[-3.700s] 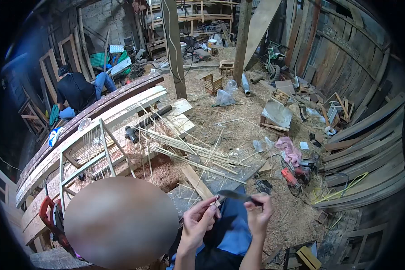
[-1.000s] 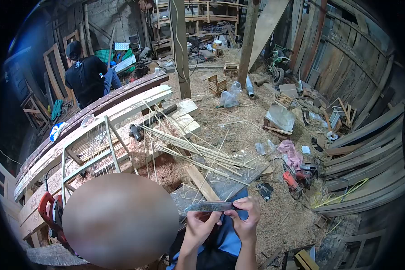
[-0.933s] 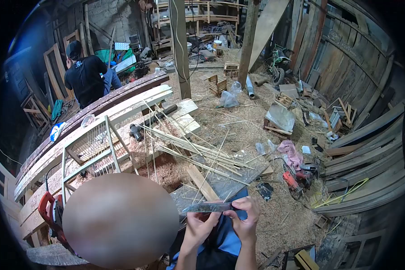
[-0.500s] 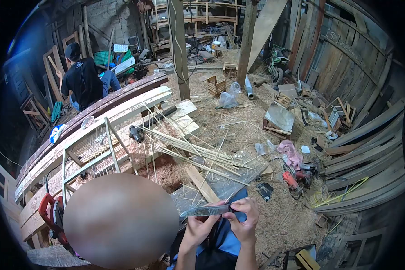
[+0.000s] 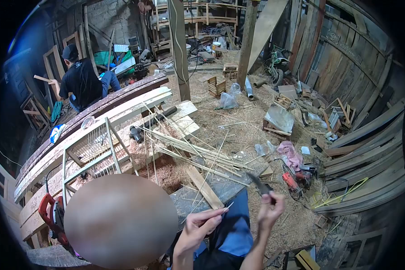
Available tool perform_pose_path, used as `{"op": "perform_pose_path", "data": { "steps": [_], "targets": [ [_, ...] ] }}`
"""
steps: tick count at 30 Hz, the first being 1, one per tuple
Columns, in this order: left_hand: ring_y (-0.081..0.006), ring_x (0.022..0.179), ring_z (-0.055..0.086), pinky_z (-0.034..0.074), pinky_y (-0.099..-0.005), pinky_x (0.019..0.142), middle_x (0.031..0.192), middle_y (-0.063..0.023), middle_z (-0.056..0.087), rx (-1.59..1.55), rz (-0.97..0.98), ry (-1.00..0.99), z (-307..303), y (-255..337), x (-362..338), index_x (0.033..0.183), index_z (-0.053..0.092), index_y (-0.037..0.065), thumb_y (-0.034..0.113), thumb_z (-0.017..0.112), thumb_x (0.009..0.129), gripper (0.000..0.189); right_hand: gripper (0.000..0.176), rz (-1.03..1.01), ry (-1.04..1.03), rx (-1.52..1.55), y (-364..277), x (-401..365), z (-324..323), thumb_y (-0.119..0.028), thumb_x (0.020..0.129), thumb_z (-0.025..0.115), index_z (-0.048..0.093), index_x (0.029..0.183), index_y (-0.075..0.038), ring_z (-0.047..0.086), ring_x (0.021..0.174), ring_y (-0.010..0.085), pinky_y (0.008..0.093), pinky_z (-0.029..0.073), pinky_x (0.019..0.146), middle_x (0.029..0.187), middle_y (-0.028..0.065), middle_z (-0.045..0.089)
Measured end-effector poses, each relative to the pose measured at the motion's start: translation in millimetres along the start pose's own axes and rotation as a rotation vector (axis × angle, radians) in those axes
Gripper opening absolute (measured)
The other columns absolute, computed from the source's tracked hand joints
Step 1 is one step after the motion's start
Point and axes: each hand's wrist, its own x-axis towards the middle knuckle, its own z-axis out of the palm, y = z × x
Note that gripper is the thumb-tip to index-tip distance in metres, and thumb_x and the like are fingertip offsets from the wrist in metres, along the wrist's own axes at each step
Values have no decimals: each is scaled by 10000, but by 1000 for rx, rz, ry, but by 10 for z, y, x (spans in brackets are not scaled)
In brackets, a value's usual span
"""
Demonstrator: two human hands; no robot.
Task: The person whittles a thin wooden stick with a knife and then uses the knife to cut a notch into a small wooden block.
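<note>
My left hand (image 5: pixel 201 228) pinches a thin wooden stick (image 5: pixel 230 205) whose pale tip pokes out past the fingertips. To the right, my right hand (image 5: pixel 271 211) is closed round the handle of a knife (image 5: pixel 257 183), its dark blade raised and pointing up and left. Hand and knife are apart from the stick. Just beyond my left hand a flat board (image 5: pixel 204 186) lies on a dark work surface (image 5: pixel 236 192). Long thin strips (image 5: pixel 198 150) are heaped past it. A wooden frame with thin bars (image 5: pixel 94 153) stands at the left.
Long planks (image 5: pixel 141 100) run along the left, with a red power tool (image 5: pixel 49 213) at their near end. A co-worker (image 5: pixel 81 83) sits behind them holding a piece of wood. Two posts (image 5: pixel 179 54) rise ahead. Red power tools (image 5: pixel 292 180) lie on the shavings-covered floor at right.
My right hand has swung right and up with the knife, away from the stick. My left hand still pinches the stick, slightly lower. The co-worker's piece of wood has shifted left and tilted.
</note>
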Motion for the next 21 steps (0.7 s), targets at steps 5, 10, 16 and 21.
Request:
{"op": "perform_pose_path", "data": {
  "steps": [5, 10, 16, 21],
  "targets": [
    [-31, 665, 451, 306, -193, 550, 827, -1, 597, -54, 12, 95, -14, -4, 77, 1337, 608, -35, 101, 626, 997, 366, 351, 90, 22, 59, 18, -6, -205, -281, 859, 810, 574, 940, -33, 570, 852, 222, 357, 465, 779, 907, 96, 599],
    [-47, 679, 457, 300, -193, 544, 833, -35, 589, -143, 0, 48, 50, -145, 146, 1345, 589, -46, 113, 633, 993, 389, 336, -72, -183, 180, -288, -123, 73, -261, 795, 852, 602, 897, -62, 597, 821, 229, 362, 461, 759, 878, 77, 639],
    [-25, 671, 462, 311, -180, 552, 824, 5, 601, -131, -19, 65, 27, -211, 120, 1356, 591, -27, 126, 646, 990, 401, 321, -298, -351, 197, -638, -191, 259, -253, 738, 871, 629, 892, -108, 616, 732, 241, 371, 422, 696, 836, 44, 694],
    [-4, 667, 458, 320, -172, 563, 833, 43, 633, -93, -29, 85, 75, -217, 107, 1339, 625, 8, 130, 660, 978, 382, 318, -326, -367, 208, -704, -187, 250, -239, 737, 873, 615, 881, -120, 607, 705, 234, 367, 408, 685, 818, 45, 694]
  ]
}}
